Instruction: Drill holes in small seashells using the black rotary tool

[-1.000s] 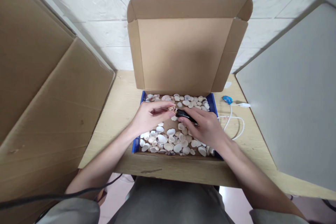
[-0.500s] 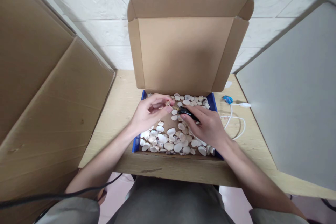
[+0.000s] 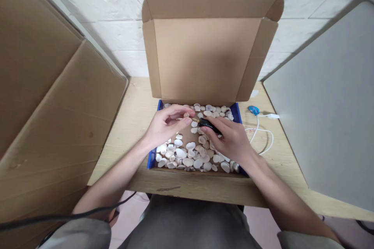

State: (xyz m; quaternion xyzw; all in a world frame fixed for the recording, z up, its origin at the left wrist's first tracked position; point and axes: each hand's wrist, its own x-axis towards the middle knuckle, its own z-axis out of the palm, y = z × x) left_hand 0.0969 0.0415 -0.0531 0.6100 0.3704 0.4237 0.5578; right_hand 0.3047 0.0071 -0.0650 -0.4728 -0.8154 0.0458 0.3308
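Between the thumb and fingers of my left hand (image 3: 168, 122) is a small pinkish-brown seashell (image 3: 186, 115), partly covered by the fingertips. My right hand (image 3: 229, 136) is wrapped round a black mini electric drill (image 3: 209, 125). The drill's brass-coloured chuck (image 3: 195, 120) points left at the shell, close to my left thumb; whether the bit touches the shell is too small to tell. Both hands are above an open cardboard box with blue sides (image 3: 152, 159). Many loose white and cream seashells (image 3: 180, 153) lie on its bottom, thickest along the near side.
The box's raised lid (image 3: 204, 54) leans toward the white wall. A white cable (image 3: 271, 140) and a small blue object (image 3: 253, 110) lie on the wooden table (image 3: 117, 124) at the right. A cardboard panel (image 3: 96, 97) borders the left and a grey panel (image 3: 327, 105) the right.
Very little differs. The shell in my left hand has turned or shifted slightly, and the drill in my right hand stays pointed at it.
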